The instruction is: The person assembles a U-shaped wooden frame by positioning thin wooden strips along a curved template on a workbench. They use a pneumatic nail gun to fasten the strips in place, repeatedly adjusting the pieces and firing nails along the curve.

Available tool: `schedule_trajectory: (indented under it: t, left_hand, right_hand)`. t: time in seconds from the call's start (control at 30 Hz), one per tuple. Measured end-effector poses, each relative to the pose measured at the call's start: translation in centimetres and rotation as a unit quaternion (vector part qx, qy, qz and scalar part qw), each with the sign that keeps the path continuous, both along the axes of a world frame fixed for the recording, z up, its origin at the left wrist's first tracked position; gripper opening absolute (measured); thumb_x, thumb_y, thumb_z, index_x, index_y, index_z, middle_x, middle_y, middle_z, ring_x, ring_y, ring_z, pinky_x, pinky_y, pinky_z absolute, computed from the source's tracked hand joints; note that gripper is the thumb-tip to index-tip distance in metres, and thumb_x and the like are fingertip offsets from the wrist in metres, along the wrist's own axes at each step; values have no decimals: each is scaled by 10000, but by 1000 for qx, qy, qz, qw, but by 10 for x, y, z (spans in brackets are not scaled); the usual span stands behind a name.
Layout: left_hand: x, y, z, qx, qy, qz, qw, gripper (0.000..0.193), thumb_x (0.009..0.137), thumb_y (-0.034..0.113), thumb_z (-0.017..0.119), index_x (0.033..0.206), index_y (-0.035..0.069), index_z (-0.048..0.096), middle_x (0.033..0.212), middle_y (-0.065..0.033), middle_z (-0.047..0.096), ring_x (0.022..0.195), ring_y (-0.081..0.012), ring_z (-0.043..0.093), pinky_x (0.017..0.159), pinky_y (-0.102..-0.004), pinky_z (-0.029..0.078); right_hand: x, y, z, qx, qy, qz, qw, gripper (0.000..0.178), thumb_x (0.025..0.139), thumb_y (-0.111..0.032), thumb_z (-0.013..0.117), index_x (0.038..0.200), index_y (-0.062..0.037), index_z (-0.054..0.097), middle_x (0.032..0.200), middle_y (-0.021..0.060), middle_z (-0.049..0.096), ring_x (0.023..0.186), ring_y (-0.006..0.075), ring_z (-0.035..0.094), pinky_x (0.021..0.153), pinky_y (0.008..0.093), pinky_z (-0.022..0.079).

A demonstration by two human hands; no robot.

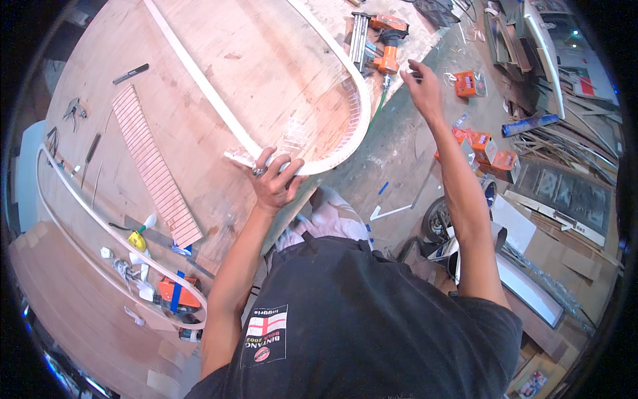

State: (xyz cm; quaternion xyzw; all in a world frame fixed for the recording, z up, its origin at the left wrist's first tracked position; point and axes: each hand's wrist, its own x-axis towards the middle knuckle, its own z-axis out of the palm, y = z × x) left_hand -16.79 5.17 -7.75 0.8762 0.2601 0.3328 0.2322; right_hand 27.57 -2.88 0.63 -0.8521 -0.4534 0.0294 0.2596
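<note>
A pale, bent wooden frame (361, 110) with kerf cuts along the inside of its curve lies on the plywood worktop (232, 60). My left hand (276, 179) is closed around its near corner, where the curved strip meets a long straight strip (199, 76). To the right, my right hand (423, 85) is raised near the worktop's edge, fingers apart and nothing in them. Just left of that hand lies an orange nail gun (387, 60) with a green air hose (379, 106) running from its handle.
On the left of the worktop are a slotted wooden strip (156, 163), a black pen-like tool (131, 74), a yellow tape measure (137, 241) and another long rounded frame (100, 219). Orange boxes (470, 84) and scrap wood (565, 149) lie on the floor to the right.
</note>
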Motion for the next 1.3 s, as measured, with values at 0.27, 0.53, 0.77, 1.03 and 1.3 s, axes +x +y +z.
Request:
schedule_trajectory:
  t: [0.27,0.53,0.77,1.03,1.3]
  left_hand:
    - [-1,5,0,19,18,0,1000,313,752,399,837,1013,227,848,1007,11,711,1269,-351,583,1239,-567,247]
    - [9,7,4,24,-19,11,999,368,718,496,888,988,249,843,974,23,713,1262,-339,592,1256,-573,213]
    - [18,4,-3,48,-21,47,998,359,661,486,938,918,263,826,920,45,698,1229,-311,610,1183,-536,342]
    - [29,5,-23,73,-81,69,992,352,742,670,808,894,353,796,893,130,667,1189,-230,633,1250,-755,-115]
    - [26,7,-24,93,-71,80,990,362,675,656,853,925,398,808,930,167,699,1225,-208,619,1253,-771,-110]
  right_hand:
    - [130,110,-120,-151,74,-87,982,728,823,-660,795,956,56,778,906,245,779,899,364,781,818,481,585]
    - [144,89,-111,-8,245,-222,944,409,797,-331,814,792,72,747,766,127,747,635,195,704,627,388,556]
    - [94,9,-10,36,77,-235,968,485,764,-388,815,836,90,778,797,247,770,775,351,777,750,453,587]
    - [-47,-147,98,224,286,-287,886,198,841,-54,751,991,64,700,871,105,736,676,221,714,620,346,581]
    - [-190,-176,139,232,342,-232,880,311,855,81,664,1161,75,610,924,116,696,686,191,694,624,336,584]
